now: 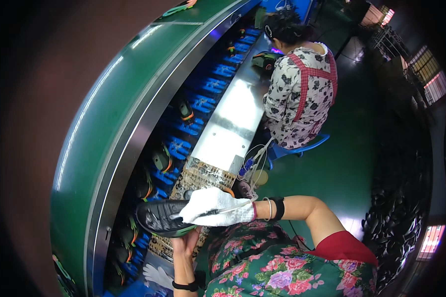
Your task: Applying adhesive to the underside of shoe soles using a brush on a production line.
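Note:
A black shoe (161,218) with a ridged upper and a green lower edge lies on its side above the bench's left edge. My left hand (186,241), bare, grips it from below; the shoe hides part of the fingers. Over the shoe's right end is my right hand (210,205) in a white knitted glove. It is closed around a thin pale-handled tool (218,212) whose small grey tip touches the shoe's upper; its exact kind is unclear. Under the hands, the bench (203,178) is covered with printed brown tape.
Left of the bench runs a rack with blue pegs (203,104), carrying several dark shoes (162,158) with orange and green trim. A green conveyor (104,114) lies beyond. A white glove (157,274) rests near my left forearm. A seated co-worker (302,84) is ahead; white cables (257,163) hang behind them.

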Demonstrator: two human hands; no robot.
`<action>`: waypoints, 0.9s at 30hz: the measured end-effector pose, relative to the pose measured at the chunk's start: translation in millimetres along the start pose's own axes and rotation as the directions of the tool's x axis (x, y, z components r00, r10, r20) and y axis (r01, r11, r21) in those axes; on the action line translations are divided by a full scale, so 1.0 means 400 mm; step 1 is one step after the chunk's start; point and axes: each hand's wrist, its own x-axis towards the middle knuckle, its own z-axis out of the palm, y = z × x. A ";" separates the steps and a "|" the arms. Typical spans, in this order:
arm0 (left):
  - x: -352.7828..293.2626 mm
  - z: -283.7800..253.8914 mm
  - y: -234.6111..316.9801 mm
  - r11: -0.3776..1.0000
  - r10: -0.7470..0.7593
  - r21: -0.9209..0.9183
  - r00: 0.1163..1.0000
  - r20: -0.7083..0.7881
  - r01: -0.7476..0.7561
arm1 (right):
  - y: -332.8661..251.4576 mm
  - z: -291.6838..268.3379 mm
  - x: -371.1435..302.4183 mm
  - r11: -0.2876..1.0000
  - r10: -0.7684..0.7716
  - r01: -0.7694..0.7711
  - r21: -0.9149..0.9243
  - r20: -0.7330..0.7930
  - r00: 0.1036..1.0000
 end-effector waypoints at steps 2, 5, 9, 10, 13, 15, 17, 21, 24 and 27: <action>-0.011 -0.016 0.000 0.993 -0.097 0.057 0.994 -0.058 0.101 | -0.016 0.001 -0.010 0.998 0.021 -0.022 -0.054 -0.019 1.000; -0.025 -0.048 0.001 0.942 -0.061 -0.334 0.990 -0.125 0.016 | -0.048 0.010 -0.012 0.996 0.004 -0.009 -0.085 -0.057 0.998; -0.045 -0.072 0.024 0.904 0.107 -0.423 0.990 0.088 -0.060 | -0.079 0.016 0.001 0.990 -0.032 0.001 -0.141 -0.216 0.976; -0.051 -0.070 0.027 0.792 0.081 -0.604 0.966 0.244 0.086 | -0.085 0.016 0.005 0.969 -0.062 0.008 -0.248 -0.210 0.976; -0.055 -0.034 0.016 0.869 0.172 -0.494 0.935 0.310 0.004 | -0.092 0.012 0.023 0.971 -0.008 -0.038 -0.234 -0.194 0.981; -0.054 0.003 0.002 0.868 0.250 -0.483 0.942 0.223 -0.115 | -0.098 0.009 0.043 0.943 -0.055 0.002 -0.334 -0.148 0.987; -0.055 0.043 -0.006 0.924 0.193 -0.346 0.980 0.044 -0.166 | -0.104 0.007 0.071 0.939 -0.103 0.051 -0.340 -0.138 0.985; -0.071 0.108 0.001 0.860 0.162 -0.510 0.961 0.223 -0.026 | -0.111 0.005 0.134 0.937 -0.162 0.122 -0.326 -0.100 0.982; -0.079 0.131 0.007 0.984 0.115 -0.129 0.993 -0.041 -0.119 | -0.099 0.014 0.174 0.912 -0.224 0.193 -0.363 -0.047 0.973; -0.081 0.128 -0.006 0.784 0.234 -0.621 0.932 0.277 -0.013 | -0.092 0.043 0.190 0.914 -0.175 0.138 -0.381 -0.063 0.983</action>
